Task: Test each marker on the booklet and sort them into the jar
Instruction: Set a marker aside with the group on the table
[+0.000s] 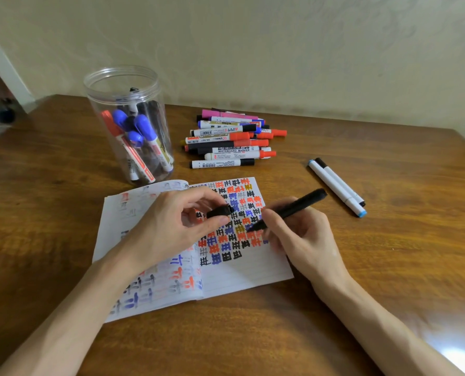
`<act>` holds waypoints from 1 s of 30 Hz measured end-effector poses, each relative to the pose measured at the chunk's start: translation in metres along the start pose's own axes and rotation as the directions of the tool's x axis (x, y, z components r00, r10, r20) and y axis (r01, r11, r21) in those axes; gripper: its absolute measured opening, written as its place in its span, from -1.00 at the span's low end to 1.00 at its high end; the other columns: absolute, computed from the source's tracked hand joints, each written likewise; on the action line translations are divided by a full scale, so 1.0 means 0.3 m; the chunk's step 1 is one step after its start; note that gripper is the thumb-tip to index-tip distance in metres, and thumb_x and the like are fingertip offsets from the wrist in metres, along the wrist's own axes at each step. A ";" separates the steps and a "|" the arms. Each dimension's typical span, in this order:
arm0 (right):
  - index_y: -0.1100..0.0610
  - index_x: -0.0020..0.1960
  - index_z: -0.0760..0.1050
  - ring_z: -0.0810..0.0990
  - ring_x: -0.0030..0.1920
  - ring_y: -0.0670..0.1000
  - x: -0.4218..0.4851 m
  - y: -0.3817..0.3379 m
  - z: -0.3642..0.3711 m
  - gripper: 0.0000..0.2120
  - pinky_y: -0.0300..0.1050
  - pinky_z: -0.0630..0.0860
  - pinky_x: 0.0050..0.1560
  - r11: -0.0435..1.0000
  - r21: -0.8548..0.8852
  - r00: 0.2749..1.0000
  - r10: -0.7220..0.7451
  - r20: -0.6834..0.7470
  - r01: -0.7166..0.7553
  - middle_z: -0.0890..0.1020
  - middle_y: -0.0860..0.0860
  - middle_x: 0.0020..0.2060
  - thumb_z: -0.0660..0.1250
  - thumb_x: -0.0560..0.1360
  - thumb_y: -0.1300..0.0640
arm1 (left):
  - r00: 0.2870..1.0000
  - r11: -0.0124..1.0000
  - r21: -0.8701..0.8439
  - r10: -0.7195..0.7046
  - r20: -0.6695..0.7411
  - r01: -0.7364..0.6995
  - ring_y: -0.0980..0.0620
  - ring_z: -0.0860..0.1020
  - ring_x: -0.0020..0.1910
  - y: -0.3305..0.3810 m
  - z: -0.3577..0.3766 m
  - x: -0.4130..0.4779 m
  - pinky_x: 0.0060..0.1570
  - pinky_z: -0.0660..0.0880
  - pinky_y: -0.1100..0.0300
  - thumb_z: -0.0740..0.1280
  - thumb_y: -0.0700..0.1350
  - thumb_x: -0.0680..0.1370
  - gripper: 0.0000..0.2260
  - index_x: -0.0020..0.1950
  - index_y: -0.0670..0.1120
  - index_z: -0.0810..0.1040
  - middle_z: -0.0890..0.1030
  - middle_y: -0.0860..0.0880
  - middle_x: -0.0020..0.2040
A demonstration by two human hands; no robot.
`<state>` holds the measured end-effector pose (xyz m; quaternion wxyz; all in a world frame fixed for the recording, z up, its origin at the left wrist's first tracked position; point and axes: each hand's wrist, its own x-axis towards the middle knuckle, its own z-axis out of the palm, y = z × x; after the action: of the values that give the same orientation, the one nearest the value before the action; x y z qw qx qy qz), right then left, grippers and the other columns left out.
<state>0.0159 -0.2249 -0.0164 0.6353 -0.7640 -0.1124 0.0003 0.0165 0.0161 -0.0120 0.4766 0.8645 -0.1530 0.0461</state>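
**On the booklet: black marker uncapped, tip down for its test**

Over the right page of the open booklet (253,270), gripping a black marker (293,208) pen-fashion in the right hand (299,234), fingers curled round the barrel low down. Tip down among rows of red, blue and black test characters; cannot tell whether actually touching the paper. Slanted up and to the right, as for writing.

Pinching the black cap (220,211) between thumb and fingertips of the left hand (177,226), just above the page and near the tip. Kept close, probably for recapping straight after the stroke. Left forearm across the left page, likely helping to keep the booklet flat on the wooden table (361,267).

Behind the booklet to the left, standing upright and lidless, a clear plastic jar (128,126) already holding several red-, blue- and black-capped markers, within easy reach for dropping this one in. To its right, a loose pile of whiteboard markers (225,139), presumably untested. Well apart on the right, lying side by side, two white markers (337,187), one blue-ended, one black; perhaps set aside as rejects. Judged well under way, with many left to test.
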 end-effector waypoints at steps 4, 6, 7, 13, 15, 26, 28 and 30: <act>0.17 0.05 0.60 0.68 -0.29 0.10 0.004 -0.020 -0.005 -0.90 -0.15 0.58 -0.27 0.989 0.147 1.000 0.004 -0.018 -0.001 0.72 0.16 -0.24 0.40 0.63 0.13 | 1.000 0.999 0.048 0.010 0.030 -0.011 0.20 0.67 0.03 -0.001 0.000 -0.001 -0.08 0.63 0.19 0.48 0.08 0.47 -0.75 0.14 0.10 0.68 0.70 0.26 0.00; 0.18 0.06 0.60 0.70 -0.27 0.12 0.006 -0.019 -0.005 -0.86 -0.12 0.58 -0.25 0.987 0.160 1.000 0.013 -0.016 -0.010 0.72 0.15 -0.24 0.40 0.62 0.10 | 0.999 0.998 0.059 0.010 0.035 -0.012 0.21 0.67 0.04 -0.001 -0.001 -0.002 -0.08 0.63 0.18 0.48 0.08 0.47 -0.75 0.14 0.12 0.68 0.70 0.27 0.00; 0.18 0.07 0.59 0.71 -0.26 0.12 0.007 -0.016 -0.005 -0.85 -0.10 0.58 -0.24 0.987 0.159 1.000 0.016 -0.011 -0.014 0.73 0.14 -0.24 0.41 0.61 0.09 | 0.999 0.998 0.058 0.010 0.036 -0.012 0.21 0.67 0.03 -0.001 -0.002 -0.003 -0.07 0.62 0.18 0.48 0.07 0.47 -0.75 0.13 0.12 0.68 0.70 0.28 0.00; 0.19 0.09 0.62 0.72 -0.24 0.10 0.007 -0.016 0.006 -0.84 -0.12 0.60 -0.25 0.991 0.130 0.997 -0.031 0.066 0.023 0.74 0.09 -0.21 0.43 0.59 0.10 | 0.999 0.998 0.055 0.032 0.039 -0.034 0.18 0.67 0.03 0.009 -0.002 -0.006 -0.09 0.63 0.09 0.45 0.14 0.45 -0.72 0.14 0.15 0.69 0.70 0.27 0.03; 0.19 0.09 0.63 0.71 -0.24 0.07 0.008 -0.012 0.012 -0.86 -0.18 0.58 -0.24 0.989 0.141 0.994 -0.053 0.091 0.040 0.72 0.05 -0.20 0.44 0.59 0.14 | 0.999 0.998 0.056 0.034 0.040 -0.036 0.16 0.68 0.03 0.010 -0.003 -0.008 -0.08 0.65 0.03 0.42 0.20 0.45 -0.70 0.14 0.17 0.68 0.69 0.28 0.04; 0.14 0.18 0.71 0.63 -0.19 0.12 0.016 -0.021 -0.008 -0.70 -0.07 0.50 -0.21 0.932 0.318 0.975 0.120 0.188 -0.176 0.70 0.23 -0.16 0.34 0.62 -0.02 | 0.999 0.997 0.066 0.043 0.016 -0.044 0.13 0.68 0.01 0.001 -0.004 -0.007 -0.08 0.63 0.12 0.42 0.14 0.48 -0.73 0.16 0.15 0.69 0.69 0.25 0.01; 0.15 0.09 0.70 0.59 -0.24 0.08 0.018 -0.022 -0.021 -0.75 -0.11 0.50 -0.25 0.962 0.241 0.986 0.101 0.136 -0.131 0.66 0.17 -0.24 0.39 0.59 -0.02 | 0.999 0.997 0.063 0.045 0.004 -0.045 0.17 0.66 0.02 0.000 -0.004 -0.008 -0.09 0.62 0.19 0.41 0.15 0.48 -0.72 0.15 0.13 0.69 0.68 0.27 0.02; 0.16 0.01 0.67 0.60 -0.25 0.06 0.020 -0.021 -0.035 -0.80 -0.14 0.53 -0.27 0.985 0.151 0.992 0.064 0.104 -0.080 0.67 0.11 -0.27 0.43 0.59 0.01 | 0.999 0.997 0.058 0.050 -0.007 -0.050 0.21 0.65 0.05 0.001 -0.003 -0.010 -0.07 0.62 0.25 0.40 0.18 0.48 -0.69 0.16 0.13 0.69 0.67 0.29 0.05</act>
<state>0.0222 -0.2332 -0.0075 0.6859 -0.7150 -0.1156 0.0699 0.0135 0.0174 -0.0119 0.4506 0.8737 -0.1711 0.0662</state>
